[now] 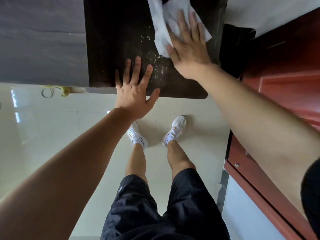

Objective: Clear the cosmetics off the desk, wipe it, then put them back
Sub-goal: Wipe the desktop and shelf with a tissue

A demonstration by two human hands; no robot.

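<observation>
The dark brown desk top (112, 40) fills the upper middle of the head view. White droplets or specks (155, 61) are scattered across its near right part. My right hand (188, 47) lies flat with straight fingers on a crumpled white paper towel (164, 21), pressing it onto the desk at the far right. My left hand (135, 90) rests flat with spread fingers on the desk's front edge. No cosmetics show on the desk.
A grey bed or mattress (41, 40) adjoins the desk on the left. A red-brown wooden door and frame (285, 75) stand at the right, with a dark object (237, 38) beside the desk. My legs and white shoes (174, 130) stand on cream floor tiles (52, 127).
</observation>
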